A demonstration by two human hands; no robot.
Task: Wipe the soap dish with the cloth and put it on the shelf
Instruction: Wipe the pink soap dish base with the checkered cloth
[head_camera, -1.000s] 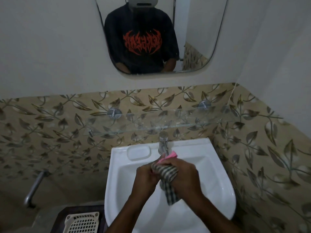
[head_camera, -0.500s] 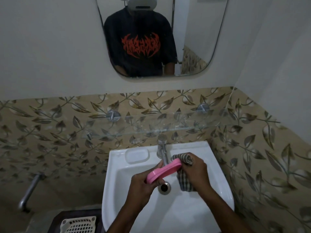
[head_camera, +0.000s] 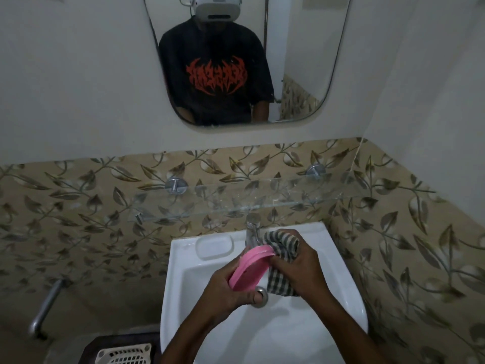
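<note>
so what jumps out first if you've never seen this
The bright pink plastic soap dish stands out, gripped in the left hand over the white ceramic basin, while the right hand holds a black-and-white checked cloth against its far end. Above, a rounded wall mirror reflects the person's black T-shirt with a red print; the clear glass shelf sits between.

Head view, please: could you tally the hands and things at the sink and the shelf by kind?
soap dish: 1
cloth: 1
hands: 2, left hand, right hand
tap: 1
sink: 1
glass shelf: 1
Total: 7
</note>
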